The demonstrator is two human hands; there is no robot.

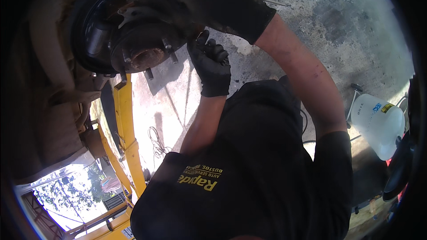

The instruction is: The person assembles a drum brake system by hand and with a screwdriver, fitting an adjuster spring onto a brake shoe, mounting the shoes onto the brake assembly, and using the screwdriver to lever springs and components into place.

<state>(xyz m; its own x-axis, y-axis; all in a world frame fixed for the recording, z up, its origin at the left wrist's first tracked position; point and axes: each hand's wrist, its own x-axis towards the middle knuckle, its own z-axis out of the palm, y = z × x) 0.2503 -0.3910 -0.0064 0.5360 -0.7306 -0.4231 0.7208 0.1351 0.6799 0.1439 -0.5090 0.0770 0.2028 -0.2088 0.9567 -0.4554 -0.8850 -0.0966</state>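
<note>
A wheel hub (129, 46) with several studs and a rusty centre fills the upper left, set within a dark round brake backing plate (80, 58). My left hand (211, 69), in a black glove, is just right of the hub with its fingers curled in. Whatever those fingers hold, if anything, I cannot make out. My right hand (227, 6), also black-gloved, reaches across from the right over the upper right side of the brake assembly. Its fingers are lost in the dark there. A metal cylinder-like part (97, 39) shows left of the hub.
Below the hub stands a yellow metal post (126, 115). Dark vehicle underbody parts (53, 129) hang at the left. A coiled cable (155, 140) lies on the stained concrete floor (302, 18), with a thin rod (278, 3) farther off. A whitish tank (376, 122) is at the right.
</note>
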